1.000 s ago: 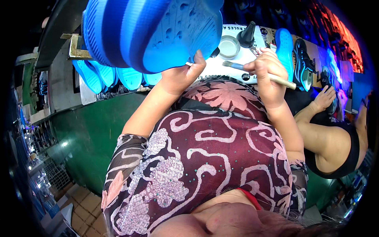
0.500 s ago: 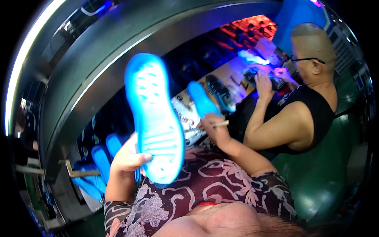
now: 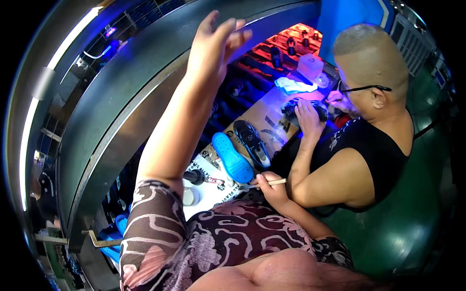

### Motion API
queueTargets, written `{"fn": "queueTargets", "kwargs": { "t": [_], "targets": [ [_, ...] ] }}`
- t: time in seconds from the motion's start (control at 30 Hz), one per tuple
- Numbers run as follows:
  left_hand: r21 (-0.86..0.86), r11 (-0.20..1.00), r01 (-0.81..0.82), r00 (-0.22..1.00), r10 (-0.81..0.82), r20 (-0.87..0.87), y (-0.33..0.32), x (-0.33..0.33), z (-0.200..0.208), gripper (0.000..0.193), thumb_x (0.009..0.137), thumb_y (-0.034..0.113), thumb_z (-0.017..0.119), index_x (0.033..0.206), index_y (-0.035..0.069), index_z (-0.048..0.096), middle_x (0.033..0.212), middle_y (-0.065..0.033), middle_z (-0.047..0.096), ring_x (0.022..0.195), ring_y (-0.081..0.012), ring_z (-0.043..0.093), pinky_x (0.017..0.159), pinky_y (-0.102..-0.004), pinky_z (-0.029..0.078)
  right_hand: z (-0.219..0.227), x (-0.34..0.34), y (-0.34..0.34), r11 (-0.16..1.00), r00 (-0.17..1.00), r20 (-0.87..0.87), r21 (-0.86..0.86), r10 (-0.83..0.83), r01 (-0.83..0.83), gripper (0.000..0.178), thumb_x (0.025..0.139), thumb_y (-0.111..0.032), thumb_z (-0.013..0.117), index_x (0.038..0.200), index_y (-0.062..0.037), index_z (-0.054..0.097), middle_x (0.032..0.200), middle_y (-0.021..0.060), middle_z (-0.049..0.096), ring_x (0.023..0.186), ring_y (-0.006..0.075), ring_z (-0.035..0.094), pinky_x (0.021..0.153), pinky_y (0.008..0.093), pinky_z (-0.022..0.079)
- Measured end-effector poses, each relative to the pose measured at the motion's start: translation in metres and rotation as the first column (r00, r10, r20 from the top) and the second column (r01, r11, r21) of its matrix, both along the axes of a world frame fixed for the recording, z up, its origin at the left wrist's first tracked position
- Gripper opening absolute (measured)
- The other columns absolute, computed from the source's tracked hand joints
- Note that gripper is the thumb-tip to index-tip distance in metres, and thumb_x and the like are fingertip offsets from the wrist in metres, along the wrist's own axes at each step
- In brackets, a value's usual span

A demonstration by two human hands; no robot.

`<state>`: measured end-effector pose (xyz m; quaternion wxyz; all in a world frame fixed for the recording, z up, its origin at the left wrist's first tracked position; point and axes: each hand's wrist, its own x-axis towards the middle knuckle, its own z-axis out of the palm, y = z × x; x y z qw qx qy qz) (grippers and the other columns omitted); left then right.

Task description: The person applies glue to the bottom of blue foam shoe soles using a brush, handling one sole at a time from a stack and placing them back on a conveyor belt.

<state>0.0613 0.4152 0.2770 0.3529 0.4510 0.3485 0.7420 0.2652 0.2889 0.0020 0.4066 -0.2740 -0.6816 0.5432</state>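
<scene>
My left hand [image 3: 218, 41] is raised high in front of the dark metal hood, fingers apart and partly bent, with nothing visible in it. Low at the front, my right hand [image 3: 274, 188] grips a thin brush [image 3: 278, 182] by its pale wooden handle. Just beyond that hand, a blue shoe sole [image 3: 233, 159] lies on the work surface, its near end close to the fingers. Beside the sole sits a black shoe [image 3: 252, 141]. A white round pot [image 3: 191, 196] and a dark-handled tool [image 3: 195, 176] are to the left on printed paper.
At my right, a co-worker in a black sleeveless top [image 3: 357, 150] handles another dark shoe [image 3: 305, 109]. The curved metal hood [image 3: 131, 92] spans the far side, with shoes on a red-lit conveyor [image 3: 286, 46]. More blue soles [image 3: 114, 242] lie lower left, near a bent metal bar [image 3: 104, 241].
The blue sole held in my left hand is gone from view, and that hand has risen up and away, now empty. My right hand still holds the brush, slightly lower.
</scene>
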Motion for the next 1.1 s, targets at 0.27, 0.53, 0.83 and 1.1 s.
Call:
{"fn": "queueTargets", "kwargs": {
  "t": [0.27, 0.53, 0.83, 1.1],
  "targets": [
    [-0.286, 0.622, -0.729, 0.646, 0.487, -0.588, -0.274, -0.101, -0.157, 0.032, 0.092, 0.012, 0.059, 0.121, -0.001, 0.054, 0.1, -0.0117, 0.065, 0.086, -0.0134, 0.062, 0.075, -0.0249, 0.05, -0.022, -0.018, -0.018, 0.984, 0.988, 0.0, -0.091, 0.153, -0.152, 0.029, 0.095, -0.015, 0.052, 0.074, 0.0008, 0.064, 0.065, 0.0068, 0.058, 0.059, 0.0148, 0.054, 0.057, 0.0291, 0.043],
    [-0.378, 0.327, -0.866, 0.447, 0.171, -0.878, -0.364, -0.112, -0.251, 0.08, 0.067, 0.032, 0.081, 0.132, 0.0, 0.047, 0.114, -0.0186, 0.058, 0.081, -0.0211, 0.06, 0.074, -0.0308, 0.05, -0.021, -0.03, -0.03, 0.961, 0.965, 0.028, -0.101, 0.262, -0.258, 0.035, 0.098, -0.02, 0.047, 0.077, 0.0041, 0.062, 0.073, 0.0076, 0.059, 0.063, 0.012, 0.053, 0.061, 0.0259, 0.042],
    [-0.488, 0.6, -0.634, 0.659, 0.087, -0.748, -0.286, -0.143, -0.309, 0.033, 0.085, 0.017, 0.067, 0.113, 0.002, 0.059, 0.08, -0.0061, 0.063, 0.066, -0.0101, 0.058, 0.064, -0.0254, 0.049, -0.015, -0.035, -0.053, 0.967, 0.979, 0.038, -0.169, 0.201, -0.192, 0.038, 0.099, -0.024, 0.045, 0.079, 0.0038, 0.062, 0.072, 0.0065, 0.06, 0.063, 0.0113, 0.053, 0.061, 0.0254, 0.043],
    [-0.447, 0.496, -0.745, 0.476, -0.074, -0.876, -0.24, -0.131, -0.33, 0.055, 0.076, 0.029, 0.072, 0.121, 0.004, 0.053, 0.111, -0.0209, 0.061, 0.1, -0.0357, 0.06, 0.086, -0.0392, 0.048, -0.006, -0.042, -0.058, 0.966, 0.967, 0.093, -0.122, 0.238, -0.226, 0.038, 0.099, -0.025, 0.046, 0.08, 0.0036, 0.062, 0.076, 0.0076, 0.062, 0.065, 0.0109, 0.054, 0.063, 0.0248, 0.044]
  ]
}}
